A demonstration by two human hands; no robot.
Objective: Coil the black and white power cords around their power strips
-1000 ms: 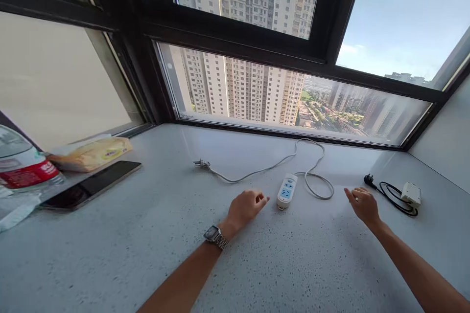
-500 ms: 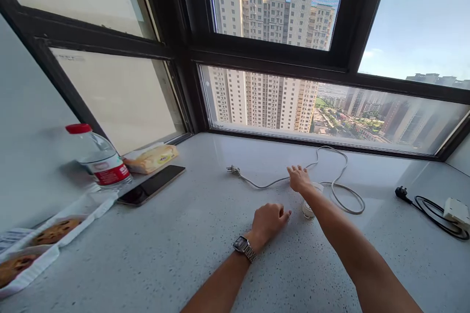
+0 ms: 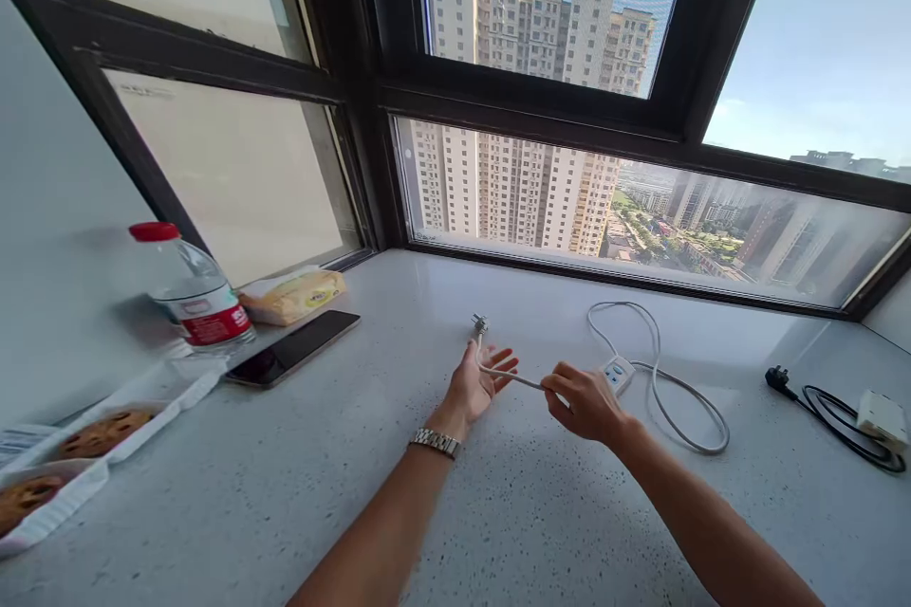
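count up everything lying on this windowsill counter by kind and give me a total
Corded electrical items: 2, the white power strip whose grey cable the right hand pinches over the open left hand, and a white adapter with black cord
Clear red-capped water bottle: 1
Black smartphone: 1
Yellow tissue pack: 1
White cookie tray: 1
Total: 6

Phone and bottle crowd the left.

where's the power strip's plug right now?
Head view, centre: the plug sits just beyond the open left hand, its cord pinched by the right hand.
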